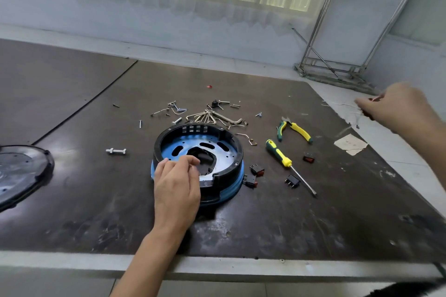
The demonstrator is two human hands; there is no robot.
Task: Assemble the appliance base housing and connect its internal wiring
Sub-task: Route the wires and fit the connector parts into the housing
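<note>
Nearest, the left hand [177, 183] lies over the near-left rim of the base housing [237, 152], which stands in the middle of the dark table [265, 229]. Probably it steadies the housing while the fingertips work at the central opening [205, 159]. Its fingers are curled and the thumb meets the forefinger, but I cannot tell if something small is between them, and the hand hides the rim below it. No wiring shows inside the housing. Just right of it lie black rocker switches [257, 169], kept in easy reach, I judge, for the wiring step. A little farther are the screwdriver [284, 160] and the pliers [293, 130], and behind the housing a bunch of hex keys [212, 116] among loose screws. At the left a black cover [21, 173] is cut off by the frame. Farthest, the right hand [395, 103] hangs above the table's right border. It is blurred, and its fingertips seem to pinch a thin reddish piece [375, 98], perhaps a wire.
</note>
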